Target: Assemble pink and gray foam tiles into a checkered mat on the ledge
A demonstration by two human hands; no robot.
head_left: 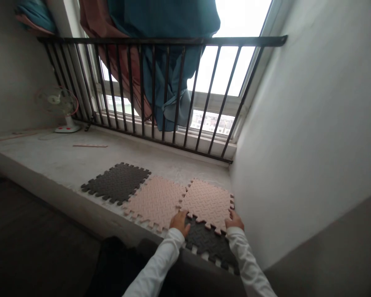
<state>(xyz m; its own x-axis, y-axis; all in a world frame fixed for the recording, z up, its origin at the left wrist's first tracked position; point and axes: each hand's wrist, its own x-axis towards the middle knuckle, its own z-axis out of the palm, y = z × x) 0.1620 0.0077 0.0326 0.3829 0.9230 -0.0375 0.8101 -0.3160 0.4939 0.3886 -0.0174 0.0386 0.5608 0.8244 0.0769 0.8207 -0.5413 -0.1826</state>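
Note:
Two pink foam mats with jigsaw edges lie on the ledge, one (159,199) in the middle and one (207,202) nearer the right wall. Under the front edge of the right pink mat shows a dark mat (209,242). Another dark mat (119,181) lies left of the middle pink one. My left hand (179,222) rests at the front left corner of the right pink mat, thumb apart from the fingers. At that mat's right edge, my right hand (234,219) has its fingers curled on the border.
A black railing (148,40) runs along the window, with teal and pink curtains (163,20) behind it. A small fan (67,123) stands at the far left, and a thin strip (90,145) lies nearby. The white wall (297,136) bounds the right side.

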